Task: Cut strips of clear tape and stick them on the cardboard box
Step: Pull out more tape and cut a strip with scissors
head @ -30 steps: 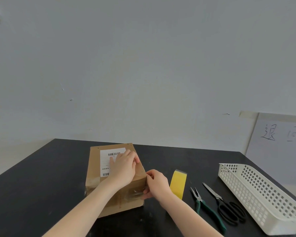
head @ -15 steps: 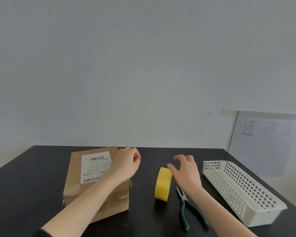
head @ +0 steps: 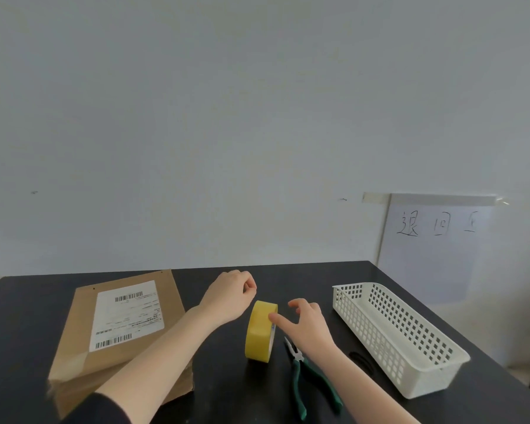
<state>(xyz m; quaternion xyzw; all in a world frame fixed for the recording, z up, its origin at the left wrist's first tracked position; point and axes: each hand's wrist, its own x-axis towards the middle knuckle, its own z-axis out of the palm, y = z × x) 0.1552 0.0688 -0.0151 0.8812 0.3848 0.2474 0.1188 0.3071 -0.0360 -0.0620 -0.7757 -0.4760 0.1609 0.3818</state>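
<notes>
The cardboard box (head: 74, 359) lies on the left of the black table, with a white shipping label (head: 127, 315) on top and clear tape on its near left corner. A yellow-looking tape roll (head: 259, 332) stands on edge at the table's middle. My right hand (head: 308, 327) reaches it from the right, the thumb tip touching the roll's side face while the fingers arch above, not closed round it. My left hand (head: 227, 298) hovers just left of the roll, off the box, fingers loosely curled and holding nothing. Black scissors (head: 360, 359) are mostly hidden behind my right forearm.
Green-handled pliers (head: 308, 381) lie just right of the roll, under my right forearm. A white perforated plastic basket (head: 410, 359) stands along the right side of the table (head: 28, 316). A sheet with handwriting (head: 435, 249) hangs on the wall behind.
Both hands left the box. My left hand moved right toward the roll, and my right hand went from the box's corner to touch the roll. The view shifted to the right.
</notes>
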